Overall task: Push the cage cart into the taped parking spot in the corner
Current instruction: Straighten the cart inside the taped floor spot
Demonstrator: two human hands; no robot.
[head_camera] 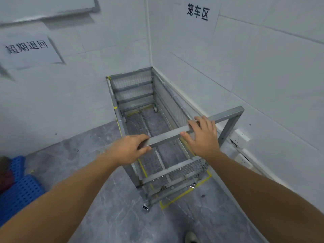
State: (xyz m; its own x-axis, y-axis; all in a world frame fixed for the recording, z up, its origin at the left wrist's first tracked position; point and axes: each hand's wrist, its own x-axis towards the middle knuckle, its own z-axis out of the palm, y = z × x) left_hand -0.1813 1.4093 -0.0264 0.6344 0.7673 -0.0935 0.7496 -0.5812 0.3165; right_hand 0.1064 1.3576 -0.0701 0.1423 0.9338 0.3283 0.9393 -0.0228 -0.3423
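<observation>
A grey metal cage cart [133, 88] with wire-mesh sides stands in the corner, its far end against both white walls. Yellow floor tape [182, 195] outlines a rectangle under and around the cart's near end. The cart's left near wheel [145, 208] sits just outside the tape's corner. My left hand [128, 149] is wrapped around the left part of the grey handle bar [166, 136]. My right hand [201, 135] lies on the bar's right part, thumb under it and fingers spread over it.
Blue perforated plastic crates [19, 190] sit on the floor at the far left. White wall sockets [240, 135] are on the right wall next to the handle. Paper signs [201, 13] hang on both walls. A shoe tip [191, 237] shows at the bottom edge.
</observation>
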